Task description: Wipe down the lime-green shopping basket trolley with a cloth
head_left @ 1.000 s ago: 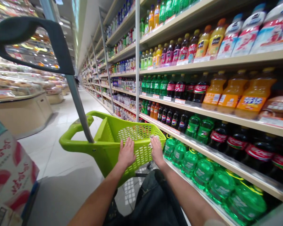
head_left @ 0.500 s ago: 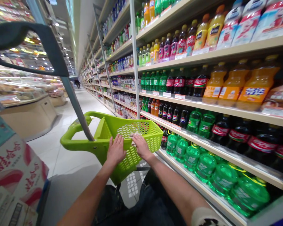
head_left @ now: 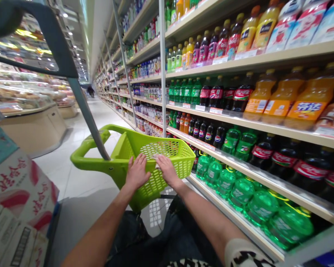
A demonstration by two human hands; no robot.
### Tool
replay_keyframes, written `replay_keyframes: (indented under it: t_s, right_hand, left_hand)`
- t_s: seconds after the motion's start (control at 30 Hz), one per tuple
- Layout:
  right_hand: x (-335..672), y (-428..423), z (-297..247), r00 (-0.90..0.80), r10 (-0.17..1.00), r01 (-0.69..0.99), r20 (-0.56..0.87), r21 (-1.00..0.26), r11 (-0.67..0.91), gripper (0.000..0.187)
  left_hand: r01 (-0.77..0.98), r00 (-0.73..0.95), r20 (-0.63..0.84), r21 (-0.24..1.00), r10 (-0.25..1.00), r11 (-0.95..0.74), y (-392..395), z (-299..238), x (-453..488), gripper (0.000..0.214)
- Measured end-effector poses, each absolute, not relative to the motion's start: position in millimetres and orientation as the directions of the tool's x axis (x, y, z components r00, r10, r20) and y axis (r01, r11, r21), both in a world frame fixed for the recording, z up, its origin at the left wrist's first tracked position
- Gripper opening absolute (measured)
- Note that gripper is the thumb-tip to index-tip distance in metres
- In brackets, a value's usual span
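Observation:
A lime-green plastic shopping cart with perforated basket walls stands in front of my knees. My left hand is on its near rim, fingers laid over the top edge and thumb on the outer side. Just to the right, my right hand presses a small crumpled white tissue against the same rim. Most of the tissue is hidden under the fingers. The cart's grey pole rises to a dark handle at upper left.
Drink shelves run along the right, with green soda bottles on the lowest level. Stacked cartons stand close at left. Beyond them is a display counter. A tiled aisle leads away to a distant person.
My view has shifted slightly, so the shelves sit a little farther right and the cart a little higher. Both hands stay on the rim, the tissue still under my right fingers.

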State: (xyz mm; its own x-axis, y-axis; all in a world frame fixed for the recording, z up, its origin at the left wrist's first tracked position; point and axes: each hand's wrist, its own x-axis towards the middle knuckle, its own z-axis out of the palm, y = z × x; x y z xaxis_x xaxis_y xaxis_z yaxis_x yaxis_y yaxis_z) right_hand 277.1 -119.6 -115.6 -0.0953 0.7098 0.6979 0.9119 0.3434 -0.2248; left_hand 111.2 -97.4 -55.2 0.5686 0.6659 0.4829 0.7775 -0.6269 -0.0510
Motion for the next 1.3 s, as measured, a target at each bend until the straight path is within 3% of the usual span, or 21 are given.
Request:
replay_keyframes:
  t_s: [0.17,0.37,0.57,0.77,0.97,1.2,1.3]
  right_hand:
    - [315.6,-123.2,-124.7,0.177,0.711,0.928,0.681,-0.356,0.111,0.047]
    - [273.2,-106.8,-119.7,-0.081,0.672,0.907,0.737,-0.225,0.356,0.044]
    - [294.5,-113.4,-111.9,0.108,0.742,0.925,0.661,-0.341,0.169,0.047]
    - [255.7,-106.9,-107.7,-0.096,0.686,0.892,0.722,-0.243,0.381,0.045]
    - [276.6,-113.5,-115.2,0.112,0.654,0.889,0.748,-0.369,0.271,0.043]
    - [211.4,-100.5,-92.4,-0.121,0.618,0.828,0.777,-0.264,0.495,0.044]
    - [222.8,-100.8,-91.8,-0.086,0.672,0.851,0.735,-0.296,0.433,0.044]
  left_hand:
    - [0.782,0.554,0.481,-0.022,0.68,-0.622,-101.4,-53.8,114.4,0.056]
    - [0.775,0.557,0.474,-0.002,0.682,-0.632,-103.4,-53.8,118.8,0.055]
    - [0.786,0.554,0.437,0.007,0.709,-0.619,-105.0,-49.8,118.7,0.056]
    - [0.755,0.614,0.441,-0.087,0.655,-0.65,-109.6,-48.8,99.8,0.057]
    - [0.872,0.439,0.604,-0.107,0.665,-0.477,-113.6,-51.1,59.8,0.056]
    - [0.85,0.473,0.591,-0.111,0.653,-0.515,-108.2,-54.6,61.9,0.057]
    - [0.818,0.506,0.612,-0.117,0.608,-0.563,-106.6,-52.6,47.8,0.056]
